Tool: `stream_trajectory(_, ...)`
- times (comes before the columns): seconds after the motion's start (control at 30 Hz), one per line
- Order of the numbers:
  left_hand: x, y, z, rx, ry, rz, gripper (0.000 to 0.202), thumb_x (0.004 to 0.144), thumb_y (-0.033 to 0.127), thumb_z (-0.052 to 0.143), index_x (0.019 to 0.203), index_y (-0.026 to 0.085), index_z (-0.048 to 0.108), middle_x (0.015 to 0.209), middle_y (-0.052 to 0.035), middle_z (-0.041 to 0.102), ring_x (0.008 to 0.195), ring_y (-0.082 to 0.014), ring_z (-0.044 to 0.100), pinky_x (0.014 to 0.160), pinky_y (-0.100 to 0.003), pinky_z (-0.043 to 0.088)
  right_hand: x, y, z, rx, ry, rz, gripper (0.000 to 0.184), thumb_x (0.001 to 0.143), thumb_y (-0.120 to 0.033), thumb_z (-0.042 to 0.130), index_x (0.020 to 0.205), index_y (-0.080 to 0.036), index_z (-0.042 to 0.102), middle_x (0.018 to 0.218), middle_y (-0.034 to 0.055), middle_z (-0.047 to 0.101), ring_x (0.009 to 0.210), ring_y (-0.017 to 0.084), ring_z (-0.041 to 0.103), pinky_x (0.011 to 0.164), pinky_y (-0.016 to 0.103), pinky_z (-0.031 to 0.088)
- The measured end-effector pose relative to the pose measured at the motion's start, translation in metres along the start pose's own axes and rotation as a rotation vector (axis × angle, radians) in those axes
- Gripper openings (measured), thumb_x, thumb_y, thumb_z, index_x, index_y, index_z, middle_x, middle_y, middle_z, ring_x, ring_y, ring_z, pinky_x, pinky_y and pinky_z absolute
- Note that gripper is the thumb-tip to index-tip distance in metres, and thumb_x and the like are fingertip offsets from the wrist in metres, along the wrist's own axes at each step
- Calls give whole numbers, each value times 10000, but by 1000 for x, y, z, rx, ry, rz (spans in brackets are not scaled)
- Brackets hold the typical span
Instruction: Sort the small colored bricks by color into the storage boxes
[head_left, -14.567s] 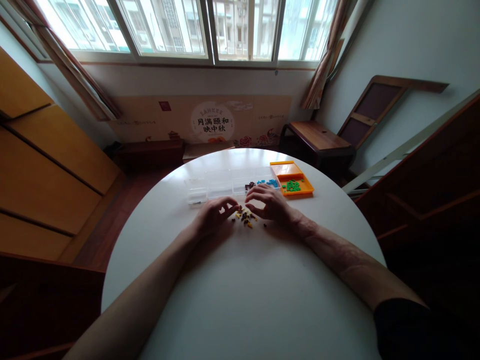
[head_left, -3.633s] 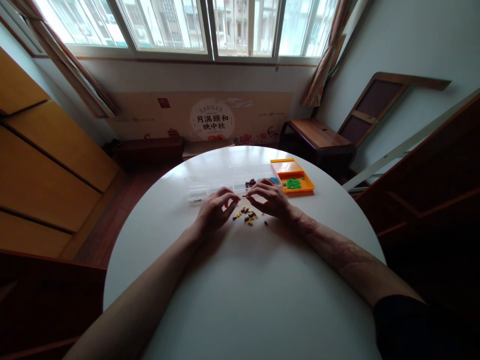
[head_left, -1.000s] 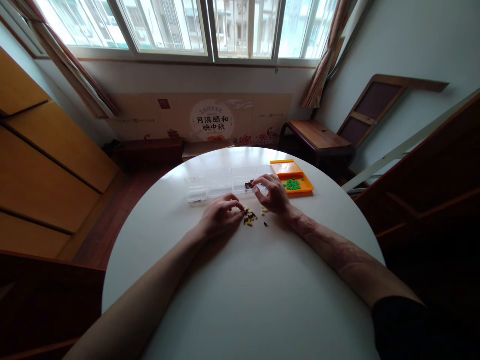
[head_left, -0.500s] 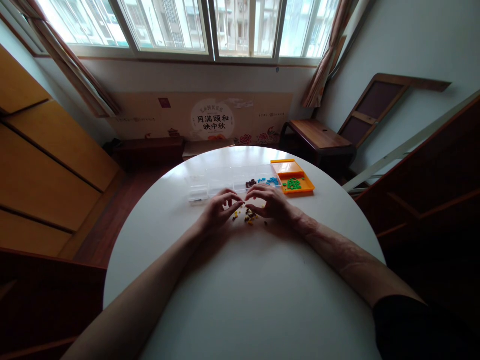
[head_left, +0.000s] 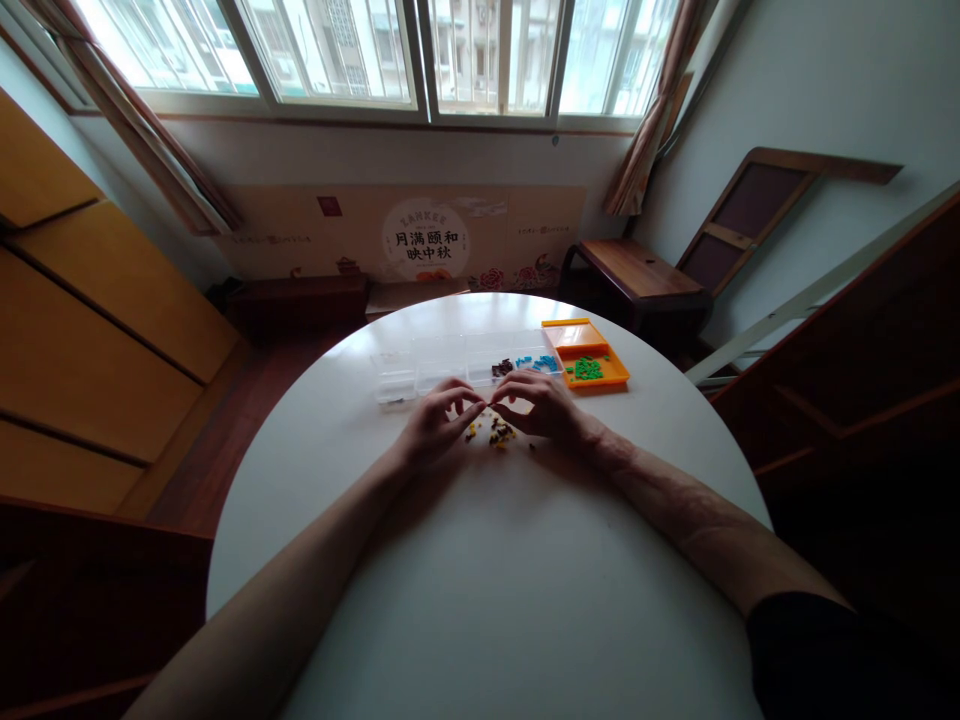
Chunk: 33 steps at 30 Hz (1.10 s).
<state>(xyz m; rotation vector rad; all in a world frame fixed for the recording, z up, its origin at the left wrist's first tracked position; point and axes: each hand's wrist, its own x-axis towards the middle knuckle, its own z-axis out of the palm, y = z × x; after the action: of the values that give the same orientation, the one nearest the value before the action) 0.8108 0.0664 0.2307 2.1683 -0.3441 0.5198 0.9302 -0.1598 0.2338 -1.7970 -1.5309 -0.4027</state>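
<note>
My left hand (head_left: 441,417) and my right hand (head_left: 541,403) meet fingertip to fingertip above the table. Both are closed in a pinch around a tiny dark piece (head_left: 490,404), too small to name with certainty. Just below the fingers lies a loose pile of small dark and yellow pieces (head_left: 501,434), partly shaded by the hands. Beyond my right hand, dark brown pieces (head_left: 502,368) and blue pieces (head_left: 545,363) sit in a clear compartment box (head_left: 442,352). Green pieces (head_left: 588,368) lie in an orange tray (head_left: 613,381) to its right.
The round white table (head_left: 487,590) carries all of this. Past its far edge stand a wooden chair (head_left: 637,268) and a low box with a printed panel (head_left: 300,225) below the window. An orange-brown cabinet (head_left: 97,330) is on the left.
My right thumb and index finger have closed together at the small dark piece, nearer my left fingertips. The arms and the boxes stay where they were.
</note>
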Motion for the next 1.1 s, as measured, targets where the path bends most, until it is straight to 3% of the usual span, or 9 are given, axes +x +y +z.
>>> stream_trajectory(0.13, 1, 1, -3, -7, 24, -25, 307, 1056, 471, 705, 967, 191, 798, 1001, -61, 708, 755, -125, 598, 667, -259, 505, 0, 6, 1, -35, 128, 66, 119, 1059, -334, 696, 989, -268, 766, 978, 43, 797, 906, 217, 726, 894, 401, 573)
stream_trajectory(0.3, 1, 5, -18, 8, -47, -46, 348, 1014, 497, 737, 878, 179, 770, 929, -58, 678, 720, -126, 557, 644, -262, 482, 0, 20, 5, -166, 300, 292, 114, 1059, -342, 702, 1005, -263, 765, 1004, 53, 793, 982, 272, 702, 981, 465, 552)
stream_trajectory(0.4, 0, 8, -32, 19, -148, -13, 312, 969, 490, 782, 894, 188, 774, 957, -58, 674, 732, -128, 546, 652, -259, 477, 0, 23, 5, -178, 299, 344, 83, 1049, -307, 697, 1021, -252, 752, 1025, 55, 781, 974, 275, 689, 976, 458, 549)
stream_trajectory(0.53, -1, 7, -43, 36, -325, 8, 262, 919, 463, 836, 956, 206, 796, 987, -50, 684, 741, -129, 546, 660, -258, 467, -1, 19, 6, -173, 236, 301, 68, 1031, -236, 677, 1002, -248, 738, 1040, 47, 777, 1011, 269, 680, 1011, 448, 525)
stream_trajectory(0.73, -2, -1, -41, 15, -387, -1, 270, 978, 461, 782, 980, 197, 839, 1027, -73, 718, 749, -125, 587, 689, -260, 483, -1, 15, 5, -162, 206, 292, 81, 1015, -220, 669, 981, -243, 739, 1032, 49, 777, 1024, 266, 676, 1008, 450, 522)
stream_trajectory(0.87, -3, -7, -34, -14, -335, -9, 294, 1013, 472, 752, 1005, 194, 844, 1046, -74, 717, 676, -91, 527, 628, -247, 449, 1, 13, 3, -142, 198, 257, 102, 1014, -214, 654, 985, -250, 745, 1006, 55, 774, 985, 265, 681, 984, 459, 546)
stream_trajectory(1.1, 3, 1, -10, -117, -3, -84, 390, 995, 563, 769, 994, 183, 856, 1017, -92, 747, 733, -123, 611, 622, -250, 478, 1, 2, -1, 6, 31, -71, 127, 1021, -352, 758, 1108, -260, 741, 1075, 65, 796, 1006, 248, 721, 928, 424, 597)
